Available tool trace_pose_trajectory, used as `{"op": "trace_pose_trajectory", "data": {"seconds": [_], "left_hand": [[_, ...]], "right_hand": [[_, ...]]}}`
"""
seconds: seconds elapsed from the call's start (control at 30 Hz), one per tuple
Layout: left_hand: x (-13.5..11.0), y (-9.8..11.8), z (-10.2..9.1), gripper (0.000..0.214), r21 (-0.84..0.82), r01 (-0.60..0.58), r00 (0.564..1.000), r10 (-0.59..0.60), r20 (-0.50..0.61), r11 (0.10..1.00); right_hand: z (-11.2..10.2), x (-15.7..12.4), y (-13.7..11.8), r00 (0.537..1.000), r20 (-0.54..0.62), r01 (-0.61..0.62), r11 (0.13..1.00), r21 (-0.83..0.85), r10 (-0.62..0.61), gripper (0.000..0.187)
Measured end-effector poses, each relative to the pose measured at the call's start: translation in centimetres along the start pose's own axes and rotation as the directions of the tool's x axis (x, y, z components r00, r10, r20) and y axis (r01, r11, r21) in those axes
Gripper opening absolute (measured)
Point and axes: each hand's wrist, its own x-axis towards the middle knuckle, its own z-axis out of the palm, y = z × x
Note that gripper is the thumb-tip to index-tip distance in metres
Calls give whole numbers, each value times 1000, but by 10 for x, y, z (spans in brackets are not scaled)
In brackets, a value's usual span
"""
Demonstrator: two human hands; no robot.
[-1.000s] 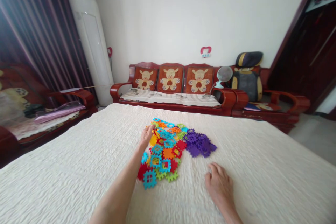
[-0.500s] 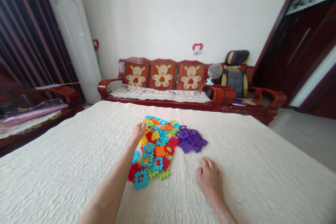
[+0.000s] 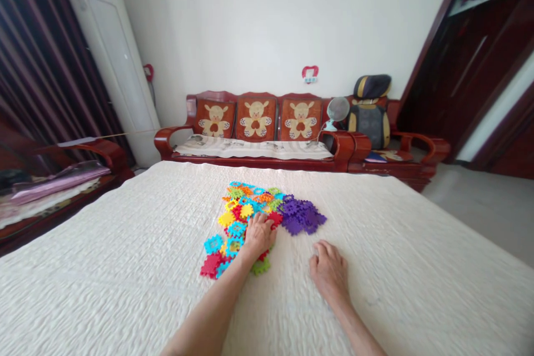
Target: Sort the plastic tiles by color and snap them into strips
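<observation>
A heap of flat plastic interlocking tiles [image 3: 236, 212] in blue, red, yellow, orange and green lies in the middle of a cream quilted cover [image 3: 125, 250]. A separate heap of purple tiles [image 3: 301, 216] touches its right side. My left hand [image 3: 258, 235] lies palm down on the near right part of the mixed heap, fingers spread over red and blue pieces, covering some of them. My right hand [image 3: 329, 270] rests on the bare cover, a little nearer than the purple heap, fingers loosely bent and holding nothing.
Behind the covered surface stands a red wooden sofa [image 3: 254, 150] with three bear cushions. A small fan [image 3: 337, 110] and a dark massage cushion [image 3: 370, 114] are at its right end. A tall white air conditioner [image 3: 109, 61] stands at back left, an armchair [image 3: 62, 178] at left.
My left hand has pulled back from the far left edge of the mixed heap to its near right part, shifting some tiles. The right hand has stayed about where it was. The view has tilted.
</observation>
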Motion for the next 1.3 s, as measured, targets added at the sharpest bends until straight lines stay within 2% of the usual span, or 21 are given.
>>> {"op": "trace_pose_trajectory", "data": {"seconds": [0.2,0.33,0.47,0.63,0.73,0.8,0.87,1.0,1.1,1.2,1.3], "left_hand": [[19,-15,0,32,17,16,1000,-16,9,1000],[34,-11,6,30,2,35,999,-35,2,999],[39,-5,12,33,22,67,998,-67,2,998],[27,6,17,37,31,33,999,-34,34,999],[17,13,23,51,36,29,997,-31,74,999],[13,14,26,60,42,28,997,-32,74,999],[13,11,27,59,45,30,998,-32,61,999],[21,-2,13,43,57,43,997,-47,61,997],[23,-5,0,39,31,54,997,-55,48,998],[10,4,-6,36,-23,-10,999,11,33,1000],[-16,17,-3,36,-36,-142,989,143,42,989]], "right_hand": [[2,1,1,1000,2,-3,1000,1,3,33],[8,0,6,1000,-19,16,1000,-11,-16,34],[14,0,10,999,-36,39,999,-26,-40,34],[12,0,9,1000,-18,26,999,-22,-26,35],[8,1,8,1000,0,25,1000,-10,-25,35],[7,1,7,1000,9,22,1000,-4,-22,35],[6,1,6,1000,21,17,1000,0,-17,36],[4,0,6,999,30,11,1000,6,-12,36],[4,0,5,999,27,16,1000,8,-17,36],[3,0,5,1000,22,17,1000,11,-18,35],[1,0,4,1000,22,13,1000,18,-13,34]]}}
